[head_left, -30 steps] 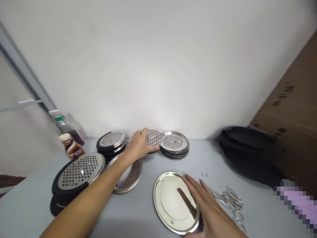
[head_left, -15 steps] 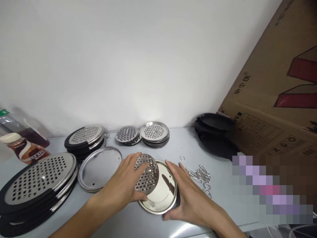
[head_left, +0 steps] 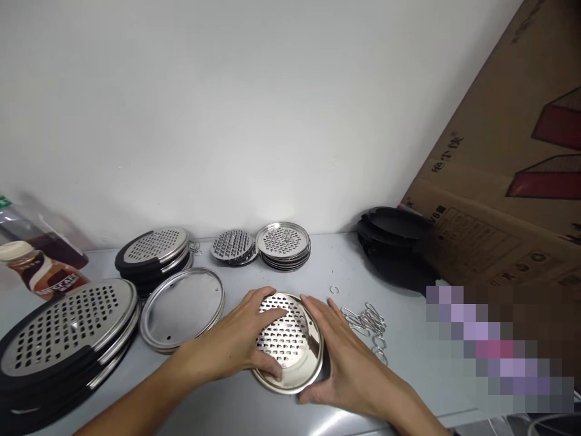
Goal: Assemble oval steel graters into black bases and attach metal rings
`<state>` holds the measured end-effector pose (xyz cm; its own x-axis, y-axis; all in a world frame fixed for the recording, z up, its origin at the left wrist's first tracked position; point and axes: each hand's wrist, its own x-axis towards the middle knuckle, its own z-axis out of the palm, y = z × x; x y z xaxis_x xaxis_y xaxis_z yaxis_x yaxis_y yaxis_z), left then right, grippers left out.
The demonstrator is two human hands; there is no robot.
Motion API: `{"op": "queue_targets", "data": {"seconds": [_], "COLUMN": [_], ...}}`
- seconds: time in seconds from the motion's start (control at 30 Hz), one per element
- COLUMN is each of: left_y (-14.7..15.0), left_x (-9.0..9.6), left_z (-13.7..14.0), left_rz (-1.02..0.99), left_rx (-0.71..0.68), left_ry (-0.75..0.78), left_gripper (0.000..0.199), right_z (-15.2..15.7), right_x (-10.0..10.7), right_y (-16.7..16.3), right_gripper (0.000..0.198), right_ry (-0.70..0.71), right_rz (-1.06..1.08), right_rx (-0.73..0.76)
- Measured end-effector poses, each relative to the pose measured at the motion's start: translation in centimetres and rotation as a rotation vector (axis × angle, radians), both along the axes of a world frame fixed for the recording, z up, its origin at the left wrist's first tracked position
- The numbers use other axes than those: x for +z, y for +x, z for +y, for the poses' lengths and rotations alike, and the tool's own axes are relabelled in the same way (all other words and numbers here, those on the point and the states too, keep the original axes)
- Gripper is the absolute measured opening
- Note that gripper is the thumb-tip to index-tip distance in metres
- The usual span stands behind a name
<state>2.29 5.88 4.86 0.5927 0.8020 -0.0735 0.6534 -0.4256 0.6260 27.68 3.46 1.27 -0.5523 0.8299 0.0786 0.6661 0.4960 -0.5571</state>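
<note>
Over the gray tabletop (head_left: 422, 345), my right hand (head_left: 351, 357) grips the round metal plate (head_left: 297, 379) by its rim; my left hand (head_left: 233, 342) holds the perforated grater disc (head_left: 285, 333) over its face, left of some loose metal rings (head_left: 373, 317).

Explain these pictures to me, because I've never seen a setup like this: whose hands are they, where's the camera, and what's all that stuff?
There's no machine here. The left hand and right hand belong to someone wearing a camera on their head, looking forward and down, so you see roughly what they see.

The left hand holds a small grater disc over a shallow round metal dish; the right hand grips the dish's right edge.

On the grey table, black-edged graters are stacked at left, near a Nescafe bottle. Toward the wall sit rimmed grater plates; loose metal rings lie at right. One patch at right is pixelated, so I can't identify it.
</note>
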Motion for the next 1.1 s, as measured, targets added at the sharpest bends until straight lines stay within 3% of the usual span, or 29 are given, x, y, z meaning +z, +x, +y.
{"op": "queue_targets", "data": {"seconds": [0.1,0.37,0.83,1.1], "left_y": [0.3,1.3,0.7,1.0], "left_x": [-0.1,0.0,-0.9,-1.0], "left_z": [-0.2,-0.5,-1.6,-1.3], "left_rz": [-0.017,-0.027,-0.028,-0.071], "left_rx": [0.022,0.008,0.037,0.044], "left_ry": [0.054,0.154,0.092,0.156], "left_gripper": [0.071,0.069,0.077,0.072], "right_z": [0.0,0.0,-0.1,0.1], "right_x": [0.2,0.1,0.4,0.0], "right_y": [-0.1,-0.2,-0.3,-0.2], "right_gripper": [0.127,0.125,0.120,0.121], "right_ry": [0.015,0.033,0.020,0.029], "right_rz": [-0.003,-0.012,-0.002,0.003], "right_rx": [0.005,0.006,-0.004,0.003]}}
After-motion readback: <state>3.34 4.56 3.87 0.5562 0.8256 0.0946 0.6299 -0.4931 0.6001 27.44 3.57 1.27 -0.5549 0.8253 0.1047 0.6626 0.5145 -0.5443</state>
